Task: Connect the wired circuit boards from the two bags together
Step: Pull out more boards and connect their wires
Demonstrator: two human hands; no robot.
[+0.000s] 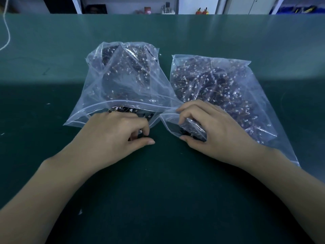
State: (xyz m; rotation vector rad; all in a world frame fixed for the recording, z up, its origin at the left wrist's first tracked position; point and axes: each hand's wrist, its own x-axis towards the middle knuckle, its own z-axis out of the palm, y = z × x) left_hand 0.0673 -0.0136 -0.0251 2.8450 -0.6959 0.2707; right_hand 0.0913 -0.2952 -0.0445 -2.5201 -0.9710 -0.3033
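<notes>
I see two clear zip-lock bags lying side by side on the green mat, their open mouths toward me and their near corners touching. Taking the left bag as my landmark: it is stuffed with dark wired circuit boards with small white connectors, and its zip strip runs across just beyond my left hand. That hand rests at the bag's mouth, fingers curled under, index and thumb pinching something small and dark at the near right corner of the opening; I cannot tell exactly what the piece is. Just right of the landmark bag lies the right bag, angled away to the right and equally full of wired boards. My right hand sits at that bag's mouth, fingers curled around the plastic lip with a dark clump of boards inside the grip, thumb pressed on the mat beneath. Well left of the landmark bag, a white cord hangs onto the mat's far left edge.
</notes>
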